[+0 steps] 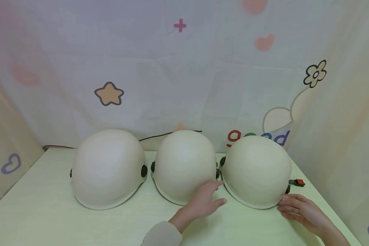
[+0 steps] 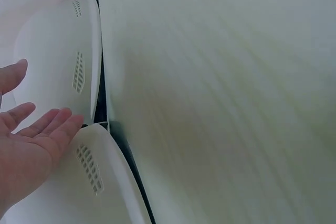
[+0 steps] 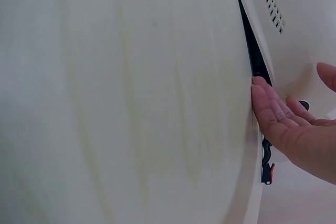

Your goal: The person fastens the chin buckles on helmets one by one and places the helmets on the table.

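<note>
Three white helmets stand dome up in a row on the table point(image 1: 117, 227): a left helmet point(image 1: 109, 167), a middle helmet point(image 1: 184, 160) and a right helmet point(image 1: 255, 167). My left hand point(image 1: 201, 201) is in front of the middle helmet, fingers extended toward the right helmet's left rim and thumb apart. In the left wrist view, the left hand point(image 2: 37, 145) overlaps the place where two helmets meet. My right hand point(image 1: 304, 212) has its fingertips at the right helmet's lower right rim. In the right wrist view, the right hand's fingers point(image 3: 268, 106) are loosely extended beside that rim.
A black strap with a red buckle point(image 1: 299, 182) sticks out right of the right helmet. Behind the row, a thin black cable point(image 1: 156, 136) runs along the printed backdrop curtain point(image 1: 184, 75). The table's right edge lies close to the right hand.
</note>
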Motion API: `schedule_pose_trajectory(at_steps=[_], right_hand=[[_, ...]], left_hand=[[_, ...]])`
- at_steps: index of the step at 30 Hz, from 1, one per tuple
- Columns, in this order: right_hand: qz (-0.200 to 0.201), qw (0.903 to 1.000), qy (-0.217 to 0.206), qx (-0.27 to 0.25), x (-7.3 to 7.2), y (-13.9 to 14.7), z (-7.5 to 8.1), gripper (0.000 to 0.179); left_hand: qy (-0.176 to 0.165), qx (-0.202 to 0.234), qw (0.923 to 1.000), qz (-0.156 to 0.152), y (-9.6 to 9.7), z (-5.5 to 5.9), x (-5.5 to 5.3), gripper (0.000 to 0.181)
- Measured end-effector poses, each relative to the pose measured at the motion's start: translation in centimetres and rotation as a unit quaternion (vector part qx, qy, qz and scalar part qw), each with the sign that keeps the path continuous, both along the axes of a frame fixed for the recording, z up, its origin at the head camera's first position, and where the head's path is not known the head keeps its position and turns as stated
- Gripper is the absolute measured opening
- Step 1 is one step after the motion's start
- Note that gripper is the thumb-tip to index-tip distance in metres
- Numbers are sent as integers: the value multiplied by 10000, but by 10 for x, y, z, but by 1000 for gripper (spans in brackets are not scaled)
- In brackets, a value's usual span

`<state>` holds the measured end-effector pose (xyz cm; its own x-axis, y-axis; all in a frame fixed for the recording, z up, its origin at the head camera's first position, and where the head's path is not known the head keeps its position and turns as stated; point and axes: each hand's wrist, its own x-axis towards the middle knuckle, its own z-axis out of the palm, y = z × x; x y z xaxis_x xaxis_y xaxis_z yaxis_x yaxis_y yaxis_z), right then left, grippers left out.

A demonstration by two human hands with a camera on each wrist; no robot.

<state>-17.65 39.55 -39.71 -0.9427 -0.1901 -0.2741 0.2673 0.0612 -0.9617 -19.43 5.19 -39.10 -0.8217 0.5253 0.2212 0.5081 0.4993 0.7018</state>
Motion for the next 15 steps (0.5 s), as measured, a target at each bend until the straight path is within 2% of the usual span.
schedule_pose_trajectory(at_steps=[5, 11, 15], right_hand=[[148, 9998, 78, -146, -1, 1, -2, 11], [230, 9994, 142, -227, -2, 0, -1, 10], [147, 9998, 93, -136, -1, -1, 0, 13]], left_hand=[[-645, 116, 9977, 165, 12, -2, -4, 59], [-1341, 194, 9908, 25, 23, -9, -9, 70], [-1655, 328, 9857, 24, 27, -12, -11, 73]])
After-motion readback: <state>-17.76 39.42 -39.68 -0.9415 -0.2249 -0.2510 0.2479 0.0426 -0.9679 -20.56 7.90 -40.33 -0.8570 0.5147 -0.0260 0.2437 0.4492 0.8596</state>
